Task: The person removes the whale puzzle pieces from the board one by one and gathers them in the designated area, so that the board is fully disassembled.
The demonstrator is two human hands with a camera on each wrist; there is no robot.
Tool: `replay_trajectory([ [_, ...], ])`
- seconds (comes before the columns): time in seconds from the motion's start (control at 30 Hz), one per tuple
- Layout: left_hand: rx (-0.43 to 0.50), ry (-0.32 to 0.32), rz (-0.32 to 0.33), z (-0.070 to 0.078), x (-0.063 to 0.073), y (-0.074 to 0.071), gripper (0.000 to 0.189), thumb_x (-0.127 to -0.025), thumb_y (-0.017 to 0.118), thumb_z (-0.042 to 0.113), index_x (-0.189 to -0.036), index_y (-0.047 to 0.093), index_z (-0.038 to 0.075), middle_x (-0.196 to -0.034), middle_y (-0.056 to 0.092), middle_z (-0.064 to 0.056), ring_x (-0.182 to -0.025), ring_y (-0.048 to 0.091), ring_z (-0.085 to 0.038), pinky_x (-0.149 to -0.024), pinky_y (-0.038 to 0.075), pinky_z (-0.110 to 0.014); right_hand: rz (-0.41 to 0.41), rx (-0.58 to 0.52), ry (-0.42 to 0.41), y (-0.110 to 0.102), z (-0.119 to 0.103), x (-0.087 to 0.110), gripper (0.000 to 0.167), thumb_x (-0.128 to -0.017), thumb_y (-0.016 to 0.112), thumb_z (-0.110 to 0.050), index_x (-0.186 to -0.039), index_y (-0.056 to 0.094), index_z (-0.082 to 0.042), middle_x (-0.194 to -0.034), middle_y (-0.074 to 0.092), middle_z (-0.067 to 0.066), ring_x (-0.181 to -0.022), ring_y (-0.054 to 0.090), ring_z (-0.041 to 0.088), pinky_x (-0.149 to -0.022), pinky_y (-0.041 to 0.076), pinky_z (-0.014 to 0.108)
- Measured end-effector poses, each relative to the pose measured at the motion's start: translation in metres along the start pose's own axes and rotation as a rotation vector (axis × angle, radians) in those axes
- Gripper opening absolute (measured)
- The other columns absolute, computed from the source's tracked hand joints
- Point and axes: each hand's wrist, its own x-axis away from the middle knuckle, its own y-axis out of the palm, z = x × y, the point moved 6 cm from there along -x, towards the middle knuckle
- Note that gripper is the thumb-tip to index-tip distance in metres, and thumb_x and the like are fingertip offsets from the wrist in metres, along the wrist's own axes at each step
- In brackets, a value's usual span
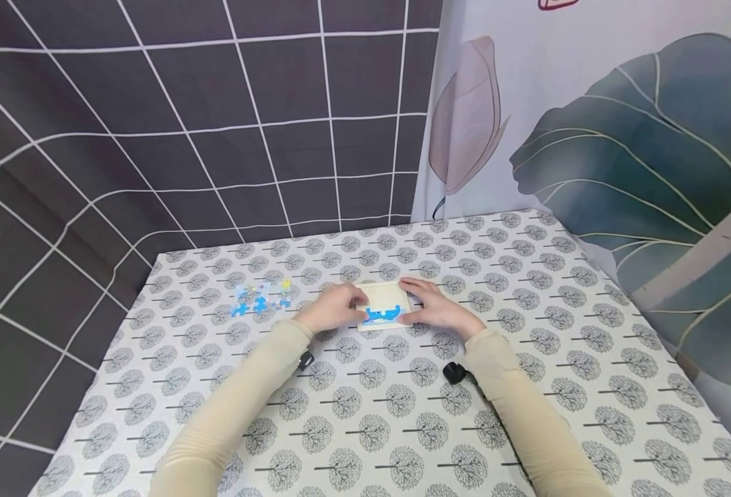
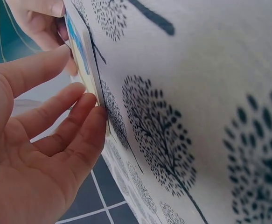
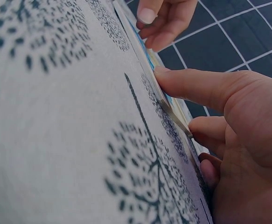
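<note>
Fingers parted, the left hand (image 1: 333,308) and right hand (image 1: 437,310) touch opposite sides of a puzzle tray (image 1: 380,293) on the worktop (image 1: 371,352), its near side blue, long axis seemingly crosswise. Only the head view shows loose puzzle pieces (image 1: 260,304) farther left.

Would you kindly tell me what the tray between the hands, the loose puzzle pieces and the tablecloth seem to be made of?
Tray: probably matt wood or fibreboard, from its pale cream colour and straight, flat edges.
Loose puzzle pieces: perhaps printed board, given their bright colours; finish too small to tell.
Tablecloth: likely matt fabric, its printed surface dull, without glare.
</note>
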Motion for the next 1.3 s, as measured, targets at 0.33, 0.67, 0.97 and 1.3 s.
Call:
replay_trajectory([
  [0.33,-0.018,0.004,-0.033,0.0033,0.0004,0.0032,0.037,-0.088,0.077,0.023,-0.118,0.07,0.003,-0.108,0.064,-0.006,-0.093,0.058,-0.018,-0.09,0.05,-0.037,0.0,0.017,-0.004,0.0001,0.0015,-0.0012,0.09,-0.082,0.079,-0.022,-0.155,0.031,-0.001,-0.165,0.019,0.014,-0.15,0.012,0.039,-0.118,0.009,0.064],
  [0.67,-0.021,0.006,-0.016,0.002,-0.0002,0.0066,0.032,-0.087,0.078,0.02,-0.113,0.071,0.004,-0.11,0.067,-0.006,-0.102,0.06,-0.022,-0.098,0.047,-0.04,0.0,0.042,-0.016,0.001,0.0016,-0.0021,0.09,-0.082,0.079,-0.024,-0.155,0.031,0.001,-0.165,0.019,0.016,-0.149,0.012,0.041,-0.116,0.011,0.067],
  [0.97,-0.048,-0.003,-0.038,0.0031,-0.0044,0.0089,0.033,-0.084,0.079,0.019,-0.112,0.071,0.003,-0.11,0.068,-0.006,-0.102,0.061,-0.021,-0.099,0.048,-0.038,0.049,0.056,0.01,0.0036,0.0094,-0.0057,0.089,-0.084,0.078,-0.032,-0.155,0.033,-0.003,-0.164,0.022,0.015,-0.149,0.016,0.04,-0.116,0.013,0.067],
  [1.3,-0.04,-0.016,-0.046,0.0028,-0.0072,0.0082,0.03,-0.083,0.08,0.017,-0.108,0.071,0.005,-0.105,0.067,-0.004,-0.092,0.059,-0.016,-0.092,0.05,-0.036,0.082,0.086,0.032,0.0034,0.0016,-0.0066,0.088,-0.082,0.08,-0.031,-0.153,0.037,-0.003,-0.163,0.026,0.016,-0.148,0.019,0.041,-0.117,0.015,0.065],
])
